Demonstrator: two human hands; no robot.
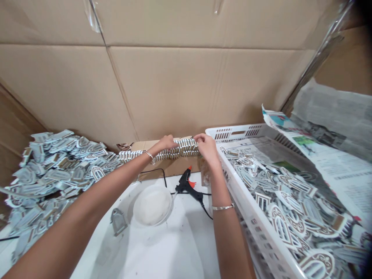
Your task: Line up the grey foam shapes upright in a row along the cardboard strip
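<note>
A long row of flat arch-shaped pieces [162, 153] stands on edge along the top of a low cardboard box [171, 166] at the back of the table. My left hand [165, 143] rests on the middle of the row with its fingers curled over the pieces. My right hand [207, 146] pinches the right end of the same row. Both wrists wear thin metal bangles.
A black glue gun [187, 185] with a cord lies below the box beside a round white dish [152, 205]. One single arch piece [118, 221] lies on the white table. A heap of arch pieces [52, 170] fills the left; a white crate [250, 201] lined with newspaper holds more at right. Cardboard walls stand behind.
</note>
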